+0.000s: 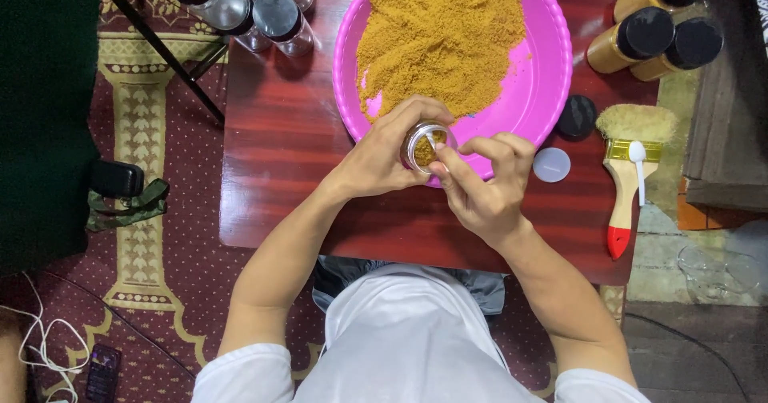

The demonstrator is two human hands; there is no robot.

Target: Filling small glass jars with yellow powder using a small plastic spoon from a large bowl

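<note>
The left hand (pixel 382 157) is gripping a small clear jar (pixel 426 145) at the near rim of the pink basin (pixel 552 67) — mouth facing up, its long axis upright. The right hand (pixel 486 185) is pinching a small white spoon (pixel 438 149), dipping it into the jar from the right — touching its mouth. The yellow-brown powder (pixel 440 35) is lying just beyond, farther away.

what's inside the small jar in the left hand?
The small jar in the left hand holds yellow-brown powder, like the heap in the pink basin. The right hand dips a small white utensil in. Fingers hide the fill level.
</note>
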